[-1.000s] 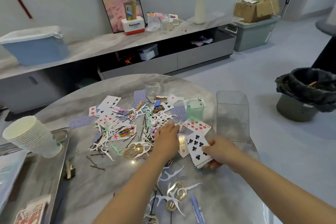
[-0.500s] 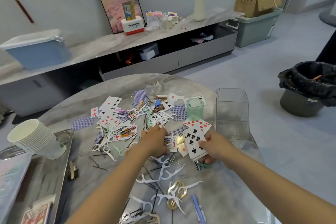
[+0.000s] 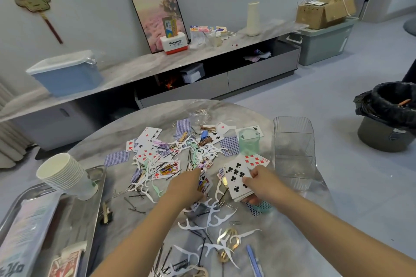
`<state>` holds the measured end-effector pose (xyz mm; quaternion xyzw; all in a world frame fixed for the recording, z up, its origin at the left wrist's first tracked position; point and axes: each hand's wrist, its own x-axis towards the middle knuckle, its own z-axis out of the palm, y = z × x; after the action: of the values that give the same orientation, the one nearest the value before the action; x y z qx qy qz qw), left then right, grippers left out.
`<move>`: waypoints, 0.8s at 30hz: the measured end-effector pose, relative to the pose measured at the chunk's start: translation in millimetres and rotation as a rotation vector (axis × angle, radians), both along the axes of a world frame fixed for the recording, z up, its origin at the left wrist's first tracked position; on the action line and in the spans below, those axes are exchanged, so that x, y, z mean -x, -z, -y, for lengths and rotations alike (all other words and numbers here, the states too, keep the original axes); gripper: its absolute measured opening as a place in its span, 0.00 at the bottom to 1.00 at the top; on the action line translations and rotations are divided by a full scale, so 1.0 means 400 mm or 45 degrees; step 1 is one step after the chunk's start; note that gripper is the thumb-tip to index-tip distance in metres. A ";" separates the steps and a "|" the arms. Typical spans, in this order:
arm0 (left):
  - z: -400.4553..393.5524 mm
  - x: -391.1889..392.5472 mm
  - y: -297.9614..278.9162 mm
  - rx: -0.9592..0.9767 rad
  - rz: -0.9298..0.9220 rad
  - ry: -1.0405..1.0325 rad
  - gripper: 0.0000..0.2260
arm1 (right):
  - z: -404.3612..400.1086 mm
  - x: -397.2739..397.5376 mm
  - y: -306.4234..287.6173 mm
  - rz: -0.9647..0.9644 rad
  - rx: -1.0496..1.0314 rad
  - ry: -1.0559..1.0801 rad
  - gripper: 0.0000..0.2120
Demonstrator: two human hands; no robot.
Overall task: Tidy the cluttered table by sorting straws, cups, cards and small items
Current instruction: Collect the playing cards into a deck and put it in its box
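Card collection in progress: right hand (image 3: 258,183) grips the card stack (image 3: 237,181), left hand (image 3: 191,184) pinches a face card (image 3: 204,183); next, presumably transfer it onto the stack.

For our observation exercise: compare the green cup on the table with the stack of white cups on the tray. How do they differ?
The green cup is translucent green; the stack of white cups is opaque white. The green cup is a single cup on the table among cards; the white cups are many, nested, on the metal tray. The green cup stands straight; the stack leans, its mouth tilted up and left. Neither is touched by a hand.
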<state>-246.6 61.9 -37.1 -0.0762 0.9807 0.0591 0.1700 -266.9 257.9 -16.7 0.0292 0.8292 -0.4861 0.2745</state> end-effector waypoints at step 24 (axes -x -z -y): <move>-0.106 -0.039 -0.007 -1.614 -0.250 -0.943 0.10 | 0.090 -0.034 0.012 -0.017 0.181 0.017 0.08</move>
<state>-231.1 104.4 -34.3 -0.2837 0.6791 0.6742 0.0619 -253.2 221.9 -21.6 0.0120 0.7943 -0.5456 0.2669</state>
